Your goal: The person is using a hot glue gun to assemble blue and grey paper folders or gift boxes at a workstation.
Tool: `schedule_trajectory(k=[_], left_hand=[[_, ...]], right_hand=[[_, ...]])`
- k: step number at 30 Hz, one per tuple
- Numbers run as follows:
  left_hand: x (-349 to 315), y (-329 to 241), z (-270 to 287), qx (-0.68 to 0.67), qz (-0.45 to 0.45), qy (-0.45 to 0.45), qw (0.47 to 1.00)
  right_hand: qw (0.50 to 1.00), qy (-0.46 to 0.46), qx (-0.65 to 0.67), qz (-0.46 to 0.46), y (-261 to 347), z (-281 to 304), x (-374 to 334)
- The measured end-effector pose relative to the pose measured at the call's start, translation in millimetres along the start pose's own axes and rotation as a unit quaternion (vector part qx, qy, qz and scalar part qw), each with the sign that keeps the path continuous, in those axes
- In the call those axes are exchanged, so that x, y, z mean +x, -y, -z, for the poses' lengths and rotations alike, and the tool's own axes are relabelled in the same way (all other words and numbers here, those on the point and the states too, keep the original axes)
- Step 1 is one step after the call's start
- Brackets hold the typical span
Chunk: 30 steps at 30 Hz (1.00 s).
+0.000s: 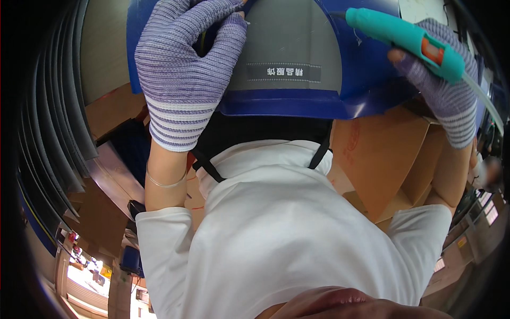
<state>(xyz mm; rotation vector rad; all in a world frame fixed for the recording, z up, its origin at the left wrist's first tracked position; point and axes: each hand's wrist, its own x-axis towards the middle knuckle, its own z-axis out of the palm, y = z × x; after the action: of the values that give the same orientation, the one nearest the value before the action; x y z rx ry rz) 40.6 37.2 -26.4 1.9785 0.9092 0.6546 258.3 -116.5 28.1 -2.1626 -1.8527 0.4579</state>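
Note:
A glossy blue panel [372,101] with a rounded grey section [292,37] lies in front of me, a dark printed strip across its grey part. My left hand [186,58], in a purple-and-white striped knit glove with bare fingertips, rests at the panel's left side. Its thumb and forefinger come together near the upper edge, and whatever they pinch is hidden. My right hand [446,85], gloved the same way, is closed around a teal pen-shaped tool [404,38] with an orange insert and a pale tube. The thin dark tip points left, over the panel near the grey section's right edge.
Dark grey curved sheets [56,106] stand in a row at the left. An open cardboard box [380,154] is beneath the panel on the right. More cardboard [98,212] is at the lower left. The tool's tube [483,95] runs down at the far right.

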Motion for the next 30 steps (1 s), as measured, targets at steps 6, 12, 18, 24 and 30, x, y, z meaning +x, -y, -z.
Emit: schedule_trajectory(k=[6,12,18,24,30], left_hand=[[1.3,0.6,-0.7,0.017,-0.006,-0.002,1.000],[-2.6,2.9,-1.7,0.023,0.000,0.004,1.000],[-2.8,1.0,-3.2,0.007,0.005,0.002,1.000],[-1.9,18.0,-7.6,0.002,-0.060,-0.010,0.998],[-2.9,0.1,-3.3,0.007,0.026,0.007,1.000]], right_hand=[[0.992,0.118,0.012,-0.042,-8.8,4.3,-14.0],[0.919,0.264,0.265,-0.122,-3.2,5.0,-22.9],[0.967,0.204,0.113,-0.106,-10.1,17.0,-22.9],[0.967,0.194,0.124,-0.111,-19.4,20.2,-24.3],[0.969,0.178,0.128,-0.113,-26.7,24.3,-20.1]])
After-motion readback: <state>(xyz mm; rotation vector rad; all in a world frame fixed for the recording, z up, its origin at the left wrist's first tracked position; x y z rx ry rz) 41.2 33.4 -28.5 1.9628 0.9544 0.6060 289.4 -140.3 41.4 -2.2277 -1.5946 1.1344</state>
